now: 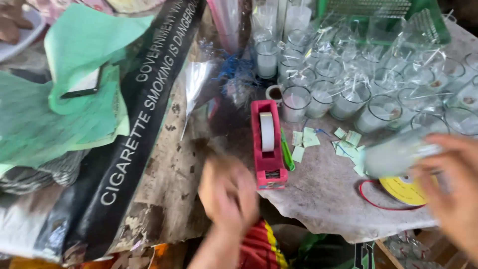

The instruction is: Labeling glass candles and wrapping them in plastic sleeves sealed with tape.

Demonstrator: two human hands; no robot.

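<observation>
With the right hand point(455, 192) gripping the glass point(398, 155), the blurred left hand point(228, 194), grip unclear, best steadies it near the tape dispenser point(268, 144)

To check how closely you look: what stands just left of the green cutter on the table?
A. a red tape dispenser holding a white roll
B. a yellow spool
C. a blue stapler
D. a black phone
A: the red tape dispenser with its white roll stands right beside the green cutter, between the blurred left hand and the rows of glass cups.
</observation>
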